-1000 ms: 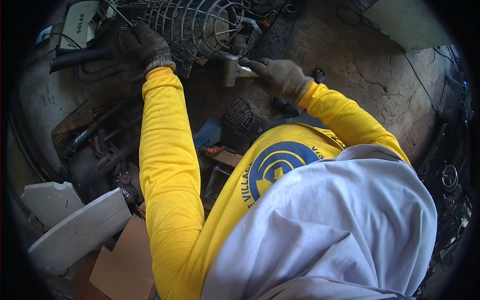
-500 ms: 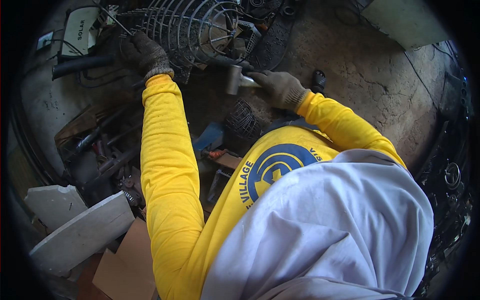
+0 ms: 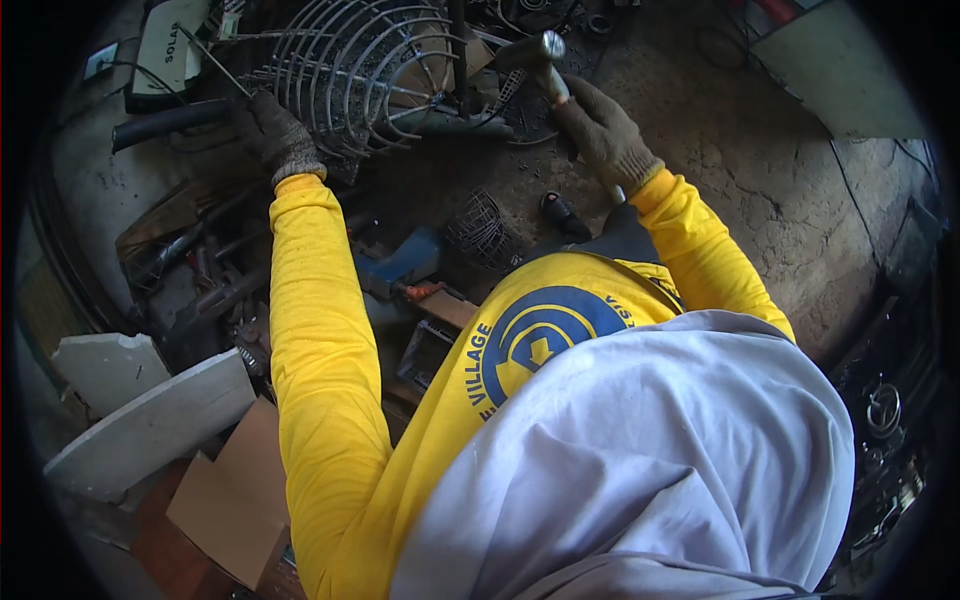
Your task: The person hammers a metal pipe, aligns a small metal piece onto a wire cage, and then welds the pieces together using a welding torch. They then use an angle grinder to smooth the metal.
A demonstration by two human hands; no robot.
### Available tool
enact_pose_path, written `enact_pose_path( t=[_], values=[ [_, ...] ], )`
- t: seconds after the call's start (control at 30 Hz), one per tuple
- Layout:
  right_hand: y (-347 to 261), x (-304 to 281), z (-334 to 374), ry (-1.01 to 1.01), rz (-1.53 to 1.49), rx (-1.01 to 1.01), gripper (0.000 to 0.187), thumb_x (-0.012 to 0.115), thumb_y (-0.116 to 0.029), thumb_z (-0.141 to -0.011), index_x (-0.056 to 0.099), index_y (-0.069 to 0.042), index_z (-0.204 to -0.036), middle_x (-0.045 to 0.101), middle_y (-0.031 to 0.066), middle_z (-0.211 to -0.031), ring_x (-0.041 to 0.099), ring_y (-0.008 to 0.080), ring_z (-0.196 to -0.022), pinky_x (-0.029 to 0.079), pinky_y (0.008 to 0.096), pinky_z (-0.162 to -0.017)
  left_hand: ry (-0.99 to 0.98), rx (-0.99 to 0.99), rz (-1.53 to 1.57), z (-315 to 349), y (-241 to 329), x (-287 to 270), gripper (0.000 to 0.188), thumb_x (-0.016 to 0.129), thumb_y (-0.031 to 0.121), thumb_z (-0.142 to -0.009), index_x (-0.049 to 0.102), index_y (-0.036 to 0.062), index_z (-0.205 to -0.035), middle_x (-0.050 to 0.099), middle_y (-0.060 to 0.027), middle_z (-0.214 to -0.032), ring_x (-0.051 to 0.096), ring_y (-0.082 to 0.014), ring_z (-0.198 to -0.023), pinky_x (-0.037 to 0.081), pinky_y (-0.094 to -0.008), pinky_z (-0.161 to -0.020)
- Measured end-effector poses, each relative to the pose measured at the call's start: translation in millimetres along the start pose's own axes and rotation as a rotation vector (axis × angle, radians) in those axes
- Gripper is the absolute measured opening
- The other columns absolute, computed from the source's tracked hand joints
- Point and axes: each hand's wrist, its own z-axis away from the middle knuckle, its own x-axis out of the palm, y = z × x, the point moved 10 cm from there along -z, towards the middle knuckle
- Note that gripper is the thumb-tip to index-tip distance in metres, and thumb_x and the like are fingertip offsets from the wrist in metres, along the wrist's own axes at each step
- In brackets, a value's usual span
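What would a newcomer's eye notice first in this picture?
First, the bright yellow long-sleeved shirt in the centre, with a pale cloth at lower right. Then the hammer in the gloved right hand, upper middle; left of it, a cage of curved metal rods.

A hammer is gripped in the gloved right hand near a curved metal cage; a thin rod is held by the gloved left hand

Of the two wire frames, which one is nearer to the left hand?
The large curved wire frame at the picture's top, just right of the left hand; the small wire frame is lower, left of the sandal.
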Motion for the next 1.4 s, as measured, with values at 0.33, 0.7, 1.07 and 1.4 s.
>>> enact_pose_path(
  t=[0.33, 0.7, 1.07, 1.4],
  values=[
    [64, -17, -20, -0.219, 0.060, 0.324, 0.046, 0.055, -0.044, -0.100, 0.059, -0.005, -0.124, 0.060, 0.0017, -0.083, 0.058, 0.0099, -0.066, 0.049, 0.0256, -0.058, -0.005, -0.048, -0.133, -2, -8, -4, 0.049, 0.055, 0.034, -0.097, 0.057, -0.0010, -0.130, 0.064, -0.0184, -0.126, 0.058, -0.0313, -0.114, 0.040, -0.0398, -0.103],
    [-15, -36, -48, -0.114, 0.409, 0.108, 0.044, 0.058, -0.037, -0.099, 0.059, -0.006, -0.130, 0.064, 0.0047, -0.087, 0.060, 0.0113, -0.071, 0.050, 0.0287, -0.063, 0.056, 0.128, -0.194, 8, 15, -11, 0.051, 0.054, 0.044, -0.096, 0.060, 0.0013, -0.124, 0.066, -0.0180, -0.120, 0.060, -0.0347, -0.112, 0.043, -0.0411, -0.099],
    [-172, 56, -154, -0.145, 1.845, -1.072, 0.038, 0.053, -0.017, -0.096, 0.060, -0.003, -0.131, 0.060, 0.0161, -0.133, 0.060, 0.0316, -0.115, 0.051, 0.0379, -0.093, 0.199, -0.211, 0.059, 119, 34, -90, 0.024, 0.053, 0.022, -0.101, 0.065, 0.0007, -0.102, 0.071, -0.0094, -0.097, 0.066, -0.0193, -0.088, 0.051, -0.0329, -0.083],
    [-180, 68, -269, 0.031, 1.561, -0.619, 0.041, 0.052, -0.024, -0.095, 0.057, -0.019, -0.135, 0.063, 0.0175, -0.129, 0.062, 0.0349, -0.118, 0.050, 0.0469, -0.098, 0.093, -0.605, -0.023, 313, -45, -163, 0.021, 0.056, 0.025, -0.100, 0.060, 0.0046, -0.099, 0.062, -0.0024, -0.081, 0.053, -0.0093, -0.059, 0.044, -0.0262, -0.053]
  ],
)
